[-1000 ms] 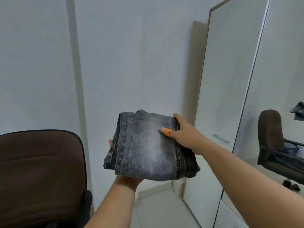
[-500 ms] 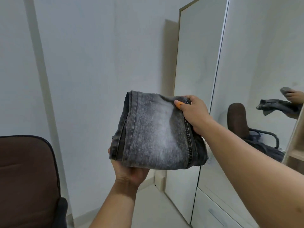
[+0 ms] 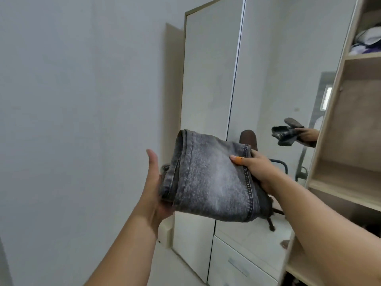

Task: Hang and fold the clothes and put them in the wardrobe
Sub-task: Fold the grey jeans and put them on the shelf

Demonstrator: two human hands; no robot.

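Note:
Folded grey washed jeans (image 3: 210,180) are held in the air in front of me. My right hand (image 3: 255,170) grips their right edge, thumb on top by the stitched seam. My left hand (image 3: 153,182) lies flat against their left folded edge, fingers straight and pointing up, supporting the bundle from the side and below. The wardrobe (image 3: 350,124) stands open at the right, with light wooden shelves; the shelf at chest height (image 3: 348,182) is bare. A mirrored door (image 3: 274,79) behind the jeans reflects my hand and the jeans.
A closed white door panel (image 3: 208,79) stands left of the mirror, with drawers (image 3: 237,263) below. Clothes (image 3: 369,40) lie on the upper shelf. A plain white wall (image 3: 82,120) fills the left. The mirror shows a brown chair.
My view has swung right, so the chair has left the frame and the open shelves have appeared. The jeans moved right toward the wardrobe. My left hand shifted from under the jeans to their left side.

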